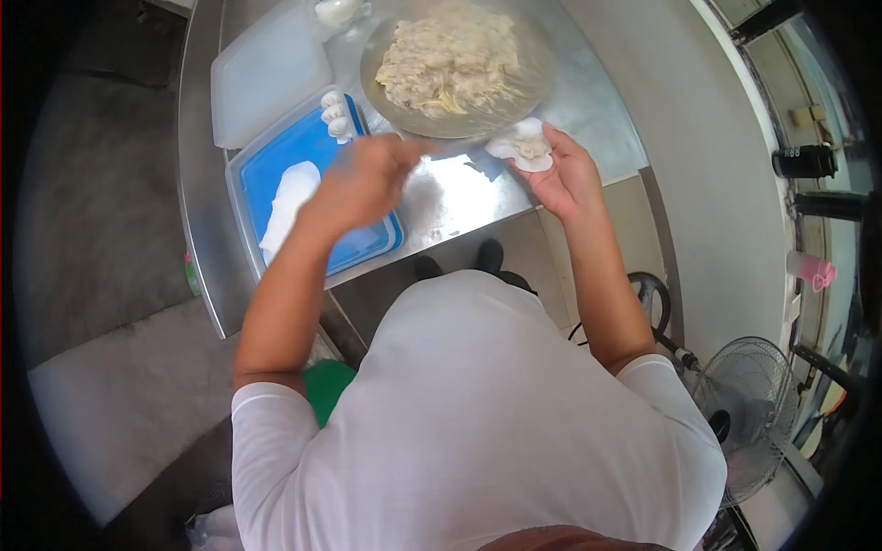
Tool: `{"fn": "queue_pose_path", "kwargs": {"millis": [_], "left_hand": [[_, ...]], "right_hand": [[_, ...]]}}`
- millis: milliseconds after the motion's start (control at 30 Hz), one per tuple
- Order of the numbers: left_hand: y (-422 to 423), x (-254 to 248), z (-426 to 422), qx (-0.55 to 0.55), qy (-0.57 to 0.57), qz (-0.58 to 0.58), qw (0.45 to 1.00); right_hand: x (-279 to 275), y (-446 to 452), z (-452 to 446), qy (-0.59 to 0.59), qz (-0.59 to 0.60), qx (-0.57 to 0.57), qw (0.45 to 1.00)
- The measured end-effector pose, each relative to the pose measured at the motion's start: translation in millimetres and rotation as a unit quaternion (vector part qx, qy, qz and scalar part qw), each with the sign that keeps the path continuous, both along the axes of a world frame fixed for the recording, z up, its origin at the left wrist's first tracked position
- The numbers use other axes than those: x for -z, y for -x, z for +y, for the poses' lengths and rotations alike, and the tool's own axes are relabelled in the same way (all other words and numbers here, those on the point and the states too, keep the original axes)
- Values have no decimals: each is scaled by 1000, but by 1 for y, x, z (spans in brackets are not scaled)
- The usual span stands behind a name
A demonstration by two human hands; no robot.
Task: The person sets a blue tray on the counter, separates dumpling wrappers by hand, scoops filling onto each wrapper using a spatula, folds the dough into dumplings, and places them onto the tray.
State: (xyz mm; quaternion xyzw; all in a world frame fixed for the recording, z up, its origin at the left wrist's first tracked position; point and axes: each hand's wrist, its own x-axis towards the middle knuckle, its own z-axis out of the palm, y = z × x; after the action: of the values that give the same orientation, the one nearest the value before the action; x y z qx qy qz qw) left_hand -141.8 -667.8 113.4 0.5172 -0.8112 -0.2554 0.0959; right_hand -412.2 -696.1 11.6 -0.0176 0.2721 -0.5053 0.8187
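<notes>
In my right hand (565, 174) lies a round white dumpling wrapper (503, 150) with a dab of pale filling (533, 147) on it, held near the bowl's front rim. My left hand (363, 179) is curled and smeared by motion over the right side of the blue tray (253, 174). A blurred thin shape sticks out from its fingers toward the wrapper; I cannot make out what it is. White wrappers (292, 202) lie overlapped on the tray. Several folded dumplings (334, 115) sit in its far corner. A wide metal bowl (450, 129) holds a heap of pale, shredded filling (450, 60).
A translucent plastic lid or container (266, 78) lies behind the tray, and a white item (338, 11) is at the table's far edge. The steel table (597, 110) ends just before my body. A standing fan (749, 413) is at the right, near a black can (804, 162).
</notes>
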Motion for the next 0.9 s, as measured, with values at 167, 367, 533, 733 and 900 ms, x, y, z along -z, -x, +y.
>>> {"fn": "queue_pose_path", "kwargs": {"millis": [167, 367, 533, 733, 900], "left_hand": [[1, 17, -34, -98, 39, -143, 984], [2, 3, -27, -49, -72, -4, 996], [1, 35, -41, -84, 31, -109, 990], [-6, 28, -46, -29, 7, -59, 998], [10, 29, -44, -30, -29, -75, 996]], "right_hand": [[10, 1, -4, -15, -29, -1, 999], [9, 4, 0, -15, -37, -18, 999], [19, 3, -1, -9, -43, -18, 999], [22, 5, 4, -14, -19, 4, 1000], [21, 3, 4, -9, -15, 6, 1000]]}}
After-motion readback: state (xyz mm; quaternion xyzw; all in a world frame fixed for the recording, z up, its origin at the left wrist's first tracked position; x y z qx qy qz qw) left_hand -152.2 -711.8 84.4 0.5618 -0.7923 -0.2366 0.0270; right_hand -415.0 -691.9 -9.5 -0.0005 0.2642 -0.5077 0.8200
